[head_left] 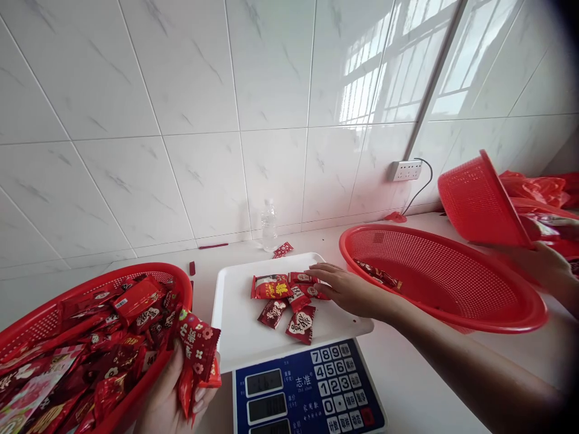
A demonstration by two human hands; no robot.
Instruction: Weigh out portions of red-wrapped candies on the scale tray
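My left hand is closed around several small red snack packets, at the near side of a red basket heaped with similar packets. My right hand reaches over a white tray, fingers stretched out flat with the tips at the edge of a small group of packets. In that group lie a larger red packet with yellow lettering and several smaller ones, such as a dark red packet. The tray sits on a blue-faced digital scale with number keys and display windows.
Right of the tray stands another red basket with a few packets inside. Beyond it, another person's hand is at a tilted red basket. A clear plastic bottle and a loose packet are by the tiled wall, below a power strip.
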